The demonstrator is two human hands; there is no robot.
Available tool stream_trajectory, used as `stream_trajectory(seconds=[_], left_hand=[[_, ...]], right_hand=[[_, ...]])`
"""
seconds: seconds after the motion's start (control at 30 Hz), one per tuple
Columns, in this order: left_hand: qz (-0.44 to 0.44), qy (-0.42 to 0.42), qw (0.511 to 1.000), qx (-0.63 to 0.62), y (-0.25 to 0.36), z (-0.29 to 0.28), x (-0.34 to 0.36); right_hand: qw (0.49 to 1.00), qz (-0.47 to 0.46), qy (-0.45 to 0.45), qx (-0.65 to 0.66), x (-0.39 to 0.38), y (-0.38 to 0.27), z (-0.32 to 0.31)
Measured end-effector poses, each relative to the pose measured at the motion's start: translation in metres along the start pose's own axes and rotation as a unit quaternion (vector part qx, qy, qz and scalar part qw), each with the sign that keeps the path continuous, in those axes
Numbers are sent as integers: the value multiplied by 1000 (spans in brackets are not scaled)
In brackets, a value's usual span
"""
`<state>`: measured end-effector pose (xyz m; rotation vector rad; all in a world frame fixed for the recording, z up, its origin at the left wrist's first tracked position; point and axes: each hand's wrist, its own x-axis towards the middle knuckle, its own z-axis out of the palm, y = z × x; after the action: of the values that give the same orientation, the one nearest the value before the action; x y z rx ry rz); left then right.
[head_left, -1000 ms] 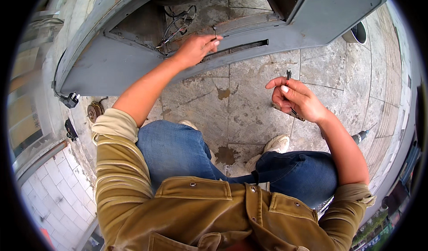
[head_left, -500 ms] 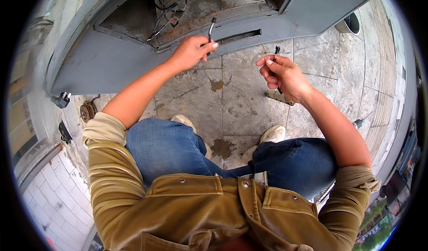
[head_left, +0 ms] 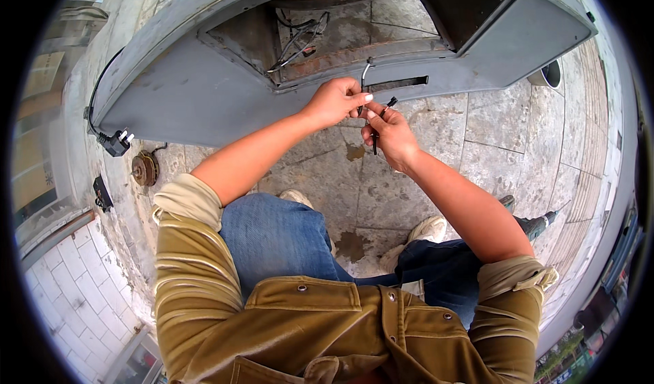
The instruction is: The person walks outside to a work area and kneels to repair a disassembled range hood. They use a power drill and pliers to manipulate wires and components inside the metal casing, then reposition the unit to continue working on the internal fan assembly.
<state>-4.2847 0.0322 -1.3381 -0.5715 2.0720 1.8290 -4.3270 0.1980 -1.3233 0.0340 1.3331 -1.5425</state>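
we held both hands together at the lower edge of the grey panel [head_left: 204, 91], just below its slot [head_left: 398, 82]. the left hand [head_left: 334, 101] had a narrow grip, pinching a thin wire [head_left: 366, 69] that curved up toward the slot. the right hand [head_left: 387, 133] pinched a black tie [head_left: 375, 137], its ends showing above and below the fingers. loose cables [head_left: 296, 40] lay in the panel's opening. a black plug [head_left: 116, 142] hung at the panel's left. stone floor [head_left: 504, 125] lay beneath.
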Motion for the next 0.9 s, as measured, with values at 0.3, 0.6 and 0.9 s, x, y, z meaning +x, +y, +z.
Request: stream_trajectory(seconds=[0.3,0.6,0.9], left_hand=[[92,81,991,57,-5,-13,0],[44,52,995,-76,16,-12,-11],[110,23,992,-58,16,-9,-10]], right_hand=[[998,-9,39,38,11,10,4],[995,-2,76,66,11,15,6],[996,0,74,56,10,17,7]])
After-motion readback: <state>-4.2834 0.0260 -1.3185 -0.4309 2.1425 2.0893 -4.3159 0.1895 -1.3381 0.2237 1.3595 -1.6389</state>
